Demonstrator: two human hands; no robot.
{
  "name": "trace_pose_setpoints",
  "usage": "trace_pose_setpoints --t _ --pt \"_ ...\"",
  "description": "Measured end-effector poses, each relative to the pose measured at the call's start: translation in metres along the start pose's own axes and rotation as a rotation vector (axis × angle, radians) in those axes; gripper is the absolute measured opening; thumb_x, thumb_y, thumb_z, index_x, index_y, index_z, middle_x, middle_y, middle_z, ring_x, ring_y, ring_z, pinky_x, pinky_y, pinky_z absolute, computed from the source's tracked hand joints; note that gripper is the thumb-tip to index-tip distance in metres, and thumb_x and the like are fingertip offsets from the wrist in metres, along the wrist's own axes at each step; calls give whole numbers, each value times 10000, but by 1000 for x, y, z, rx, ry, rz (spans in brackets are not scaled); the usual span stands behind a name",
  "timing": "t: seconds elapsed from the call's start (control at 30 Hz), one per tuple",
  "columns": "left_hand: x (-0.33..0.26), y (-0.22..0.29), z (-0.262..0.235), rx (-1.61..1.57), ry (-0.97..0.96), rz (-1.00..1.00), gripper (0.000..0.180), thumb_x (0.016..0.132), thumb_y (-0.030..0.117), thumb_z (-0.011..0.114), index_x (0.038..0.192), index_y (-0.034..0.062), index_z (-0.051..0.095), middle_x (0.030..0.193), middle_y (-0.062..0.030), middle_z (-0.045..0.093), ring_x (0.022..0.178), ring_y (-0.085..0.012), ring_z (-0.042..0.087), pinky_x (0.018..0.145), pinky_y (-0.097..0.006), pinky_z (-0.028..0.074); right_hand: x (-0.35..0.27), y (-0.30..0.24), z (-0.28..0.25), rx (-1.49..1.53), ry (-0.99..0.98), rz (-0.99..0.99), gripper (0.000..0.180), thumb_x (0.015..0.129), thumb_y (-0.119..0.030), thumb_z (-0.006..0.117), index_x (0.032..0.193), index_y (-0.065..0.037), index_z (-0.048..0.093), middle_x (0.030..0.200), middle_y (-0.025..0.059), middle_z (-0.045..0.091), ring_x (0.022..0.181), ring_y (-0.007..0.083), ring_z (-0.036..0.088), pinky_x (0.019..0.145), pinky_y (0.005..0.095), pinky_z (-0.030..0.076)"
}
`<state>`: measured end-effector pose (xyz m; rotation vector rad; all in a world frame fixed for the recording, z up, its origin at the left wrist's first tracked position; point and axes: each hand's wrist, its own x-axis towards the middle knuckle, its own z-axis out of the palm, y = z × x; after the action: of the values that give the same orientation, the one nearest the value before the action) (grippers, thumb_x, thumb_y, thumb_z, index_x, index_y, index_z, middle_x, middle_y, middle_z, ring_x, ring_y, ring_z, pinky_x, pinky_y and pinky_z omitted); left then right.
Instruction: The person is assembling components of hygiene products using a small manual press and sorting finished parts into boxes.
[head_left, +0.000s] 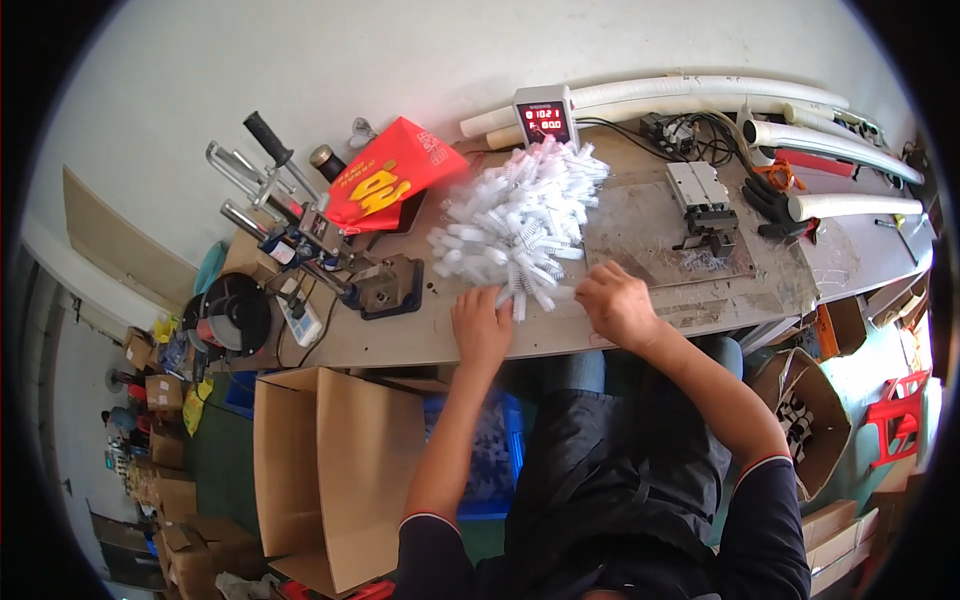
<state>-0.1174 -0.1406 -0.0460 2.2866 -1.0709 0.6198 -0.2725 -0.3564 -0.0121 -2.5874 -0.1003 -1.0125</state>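
A heap of small translucent white plastic pieces, many with ribbed or comb-like sides, lies on the workbench in front of me. My left hand rests at the bench's front edge, beside the near end of the heap. Its fingers are curled, and what they hold, if anything, is hidden among the pieces. To the right, my right hand is closed in a pinch over the bench. A blurred translucent plastic piece juts left from its fingertips.
A hand press and a red bag stand left of the heap; a lit digital counter is behind it. Rightward sit a metal fixture and long white tubes. Below are a cardboard box and a blue crate.
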Motion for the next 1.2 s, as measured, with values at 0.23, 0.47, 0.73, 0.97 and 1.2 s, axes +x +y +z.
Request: trace_pose_setpoints --t 0.23,0.47,0.73,0.97,1.2 --pt "18 -11 9 -22 -34 24 290 853 176 760 1109 62 687 1080 -150 668 1052 -383 602 910 -504 461 -51 31 -42 163 139 560 91 853 -108 752 902 -35 729 867 142 716 826 345 694 732 418 545" --pt "-2 8 -9 11 34 23 396 852 107 769 1228 51 656 1164 -157 668 1111 -385 603 976 -482 464 -83 68 -86 -60 262 903 161 835 -201 732 812 -42 729 745 176 711 723 392 698 687 471 546" --pt "11 92 -6 -124 156 207 350 849 64 774 1183 35 676 1151 -144 659 1078 -369 612 939 -470 493 -88 95 -95 -235 303 915 184 791 -241 687 782 -60 722 723 172 693 731 383 701 690 460 549" --pt "59 155 54 -458 58 364 303 841 15 751 1134 52 682 1101 -124 664 1013 -343 632 885 -436 518 -72 100 -91 -217 274 1035 187 788 -243 665 781 -63 718 757 199 700 775 408 697 735 490 546" --pt "73 157 89 -500 17 311 239 866 28 724 1098 63 679 1077 -106 670 1006 -336 638 857 -434 532 -74 102 -86 -231 310 1015 188 796 -243 673 794 -60 717 746 187 700 760 401 697 729 479 545"
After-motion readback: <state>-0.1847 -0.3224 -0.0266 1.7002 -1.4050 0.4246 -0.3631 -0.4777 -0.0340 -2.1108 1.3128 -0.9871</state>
